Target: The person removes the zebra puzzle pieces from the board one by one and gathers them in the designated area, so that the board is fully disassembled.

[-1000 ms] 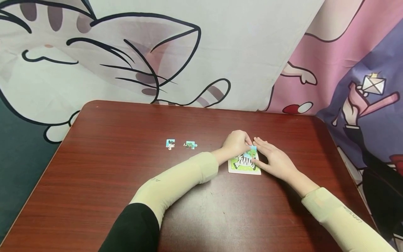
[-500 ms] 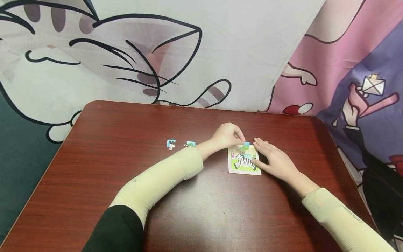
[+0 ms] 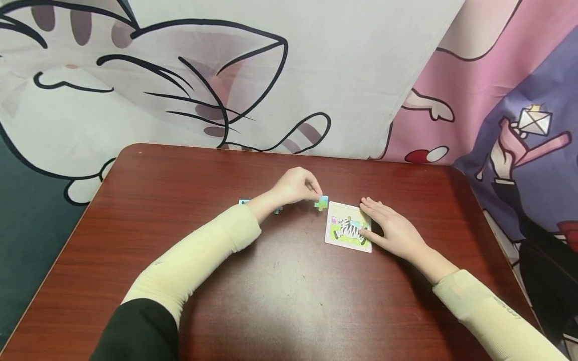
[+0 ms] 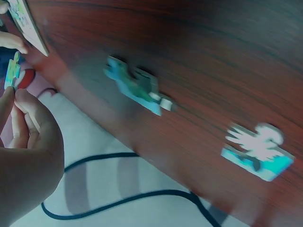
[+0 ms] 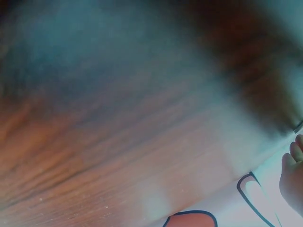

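My left hand (image 3: 295, 185) pinches a blue-and-green jigsaw piece (image 3: 322, 202) by its edge, just left of the puzzle board (image 3: 348, 245). The square, pale-rimmed board shows a zebra on green. Along its right side lies my right hand (image 3: 393, 228), fingers extended, the thumb touching the board. In the left wrist view, the pinched jigsaw piece (image 4: 13, 71) sticks up from the fingertips of my left hand (image 4: 35, 123). Only a few fingers of my right hand (image 5: 294, 165) show in the right wrist view.
Two loose jigsaw pieces lie on the brown table (image 3: 289, 301): a green-and-blue piece (image 4: 135, 90) and a zebra-head piece (image 4: 258, 151). In the head view my left wrist partly covers both. Behind the table hangs a cartoon-print cloth (image 3: 352, 75).
My left hand has moved left, carrying the jigsaw piece from above the board's upper right corner to beside the board. The board has turned slightly. My right hand has barely moved.
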A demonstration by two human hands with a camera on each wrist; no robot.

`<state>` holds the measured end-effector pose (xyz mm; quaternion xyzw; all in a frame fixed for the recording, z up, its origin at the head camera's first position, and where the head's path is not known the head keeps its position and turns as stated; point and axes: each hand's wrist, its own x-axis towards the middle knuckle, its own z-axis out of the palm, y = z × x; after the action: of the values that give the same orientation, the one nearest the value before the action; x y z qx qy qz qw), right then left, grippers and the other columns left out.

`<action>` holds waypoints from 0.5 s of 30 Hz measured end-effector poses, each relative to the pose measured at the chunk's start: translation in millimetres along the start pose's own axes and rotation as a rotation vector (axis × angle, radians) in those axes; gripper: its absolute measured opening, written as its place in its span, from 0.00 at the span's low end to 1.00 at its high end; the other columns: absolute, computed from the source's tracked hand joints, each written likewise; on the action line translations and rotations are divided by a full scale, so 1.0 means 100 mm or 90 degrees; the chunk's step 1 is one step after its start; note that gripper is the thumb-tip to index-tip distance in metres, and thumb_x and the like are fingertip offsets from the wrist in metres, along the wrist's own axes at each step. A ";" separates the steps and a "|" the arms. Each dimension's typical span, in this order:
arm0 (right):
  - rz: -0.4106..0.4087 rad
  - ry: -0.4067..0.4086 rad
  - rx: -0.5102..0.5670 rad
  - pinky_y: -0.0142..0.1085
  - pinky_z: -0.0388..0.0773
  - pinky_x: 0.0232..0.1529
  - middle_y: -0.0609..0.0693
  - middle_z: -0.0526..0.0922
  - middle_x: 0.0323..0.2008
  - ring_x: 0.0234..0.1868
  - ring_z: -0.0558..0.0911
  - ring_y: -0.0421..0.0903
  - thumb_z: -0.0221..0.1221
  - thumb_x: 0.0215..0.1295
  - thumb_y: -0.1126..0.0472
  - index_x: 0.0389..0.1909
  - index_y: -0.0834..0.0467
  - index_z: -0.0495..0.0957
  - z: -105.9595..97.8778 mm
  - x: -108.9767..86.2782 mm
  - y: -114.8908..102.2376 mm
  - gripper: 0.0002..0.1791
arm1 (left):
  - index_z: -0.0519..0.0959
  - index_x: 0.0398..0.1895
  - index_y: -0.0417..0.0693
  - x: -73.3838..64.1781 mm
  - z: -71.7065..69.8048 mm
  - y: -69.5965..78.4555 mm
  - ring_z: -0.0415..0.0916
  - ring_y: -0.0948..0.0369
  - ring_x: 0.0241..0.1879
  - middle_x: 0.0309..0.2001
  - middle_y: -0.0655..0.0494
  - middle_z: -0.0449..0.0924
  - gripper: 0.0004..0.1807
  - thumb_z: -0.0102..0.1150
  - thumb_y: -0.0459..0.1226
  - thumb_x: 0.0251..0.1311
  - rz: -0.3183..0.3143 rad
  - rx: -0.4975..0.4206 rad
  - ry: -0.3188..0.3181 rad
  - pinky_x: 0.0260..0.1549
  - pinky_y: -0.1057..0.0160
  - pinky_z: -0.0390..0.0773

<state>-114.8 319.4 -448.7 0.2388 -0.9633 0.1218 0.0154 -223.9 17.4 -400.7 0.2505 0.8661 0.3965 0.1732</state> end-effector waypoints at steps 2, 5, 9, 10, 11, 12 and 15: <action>-0.002 0.004 0.006 0.56 0.66 0.77 0.61 0.73 0.76 0.77 0.71 0.60 0.73 0.65 0.50 0.74 0.65 0.72 -0.01 -0.01 -0.02 0.41 | 0.92 0.35 0.43 -0.02 -0.04 -0.06 0.87 0.59 0.38 0.37 0.50 0.93 0.04 0.73 0.35 0.62 -0.005 0.003 0.002 0.38 0.71 0.79; -0.015 0.014 0.018 0.53 0.65 0.78 0.60 0.73 0.76 0.77 0.72 0.60 0.73 0.64 0.50 0.74 0.64 0.73 -0.01 -0.02 -0.06 0.41 | 0.92 0.35 0.43 -0.06 -0.08 -0.13 0.86 0.59 0.37 0.36 0.50 0.92 0.04 0.73 0.35 0.61 -0.017 0.005 0.002 0.37 0.71 0.79; -0.031 0.010 0.032 0.52 0.64 0.79 0.59 0.73 0.76 0.77 0.72 0.60 0.74 0.63 0.49 0.74 0.63 0.72 0.00 -0.05 -0.12 0.43 | 0.92 0.35 0.43 -0.08 -0.12 -0.23 0.85 0.60 0.35 0.35 0.49 0.92 0.05 0.74 0.36 0.61 -0.030 0.009 0.000 0.35 0.71 0.78; -0.033 0.005 0.034 0.52 0.64 0.79 0.59 0.73 0.76 0.77 0.72 0.60 0.74 0.63 0.48 0.74 0.63 0.72 0.00 -0.06 -0.13 0.43 | 0.92 0.35 0.43 -0.08 -0.13 -0.25 0.84 0.61 0.34 0.35 0.49 0.92 0.05 0.74 0.36 0.61 -0.033 0.008 0.000 0.35 0.70 0.78; -0.033 -0.001 0.035 0.52 0.64 0.79 0.59 0.72 0.77 0.78 0.71 0.60 0.74 0.62 0.47 0.75 0.63 0.72 0.01 -0.06 -0.14 0.44 | 0.92 0.35 0.43 -0.08 -0.14 -0.27 0.84 0.62 0.34 0.35 0.49 0.92 0.05 0.74 0.36 0.61 -0.035 0.009 0.000 0.34 0.70 0.78; -0.034 -0.006 0.036 0.53 0.64 0.79 0.59 0.71 0.77 0.78 0.71 0.60 0.74 0.62 0.47 0.75 0.63 0.71 0.01 -0.07 -0.15 0.45 | 0.92 0.35 0.43 -0.08 -0.14 -0.29 0.83 0.62 0.33 0.35 0.49 0.92 0.05 0.74 0.36 0.61 -0.037 0.009 -0.001 0.34 0.70 0.78; -0.034 -0.017 0.035 0.54 0.65 0.78 0.59 0.70 0.78 0.78 0.70 0.59 0.75 0.62 0.46 0.76 0.63 0.70 0.02 -0.08 -0.18 0.46 | 0.92 0.35 0.42 -0.08 -0.15 -0.34 0.82 0.64 0.30 0.33 0.49 0.92 0.05 0.75 0.36 0.61 -0.043 0.011 -0.005 0.33 0.71 0.78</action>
<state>-99.8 307.1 -447.3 0.2667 -0.9529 0.1442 -0.0008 -234.4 -15.2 -416.3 0.2244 0.8767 0.3817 0.1879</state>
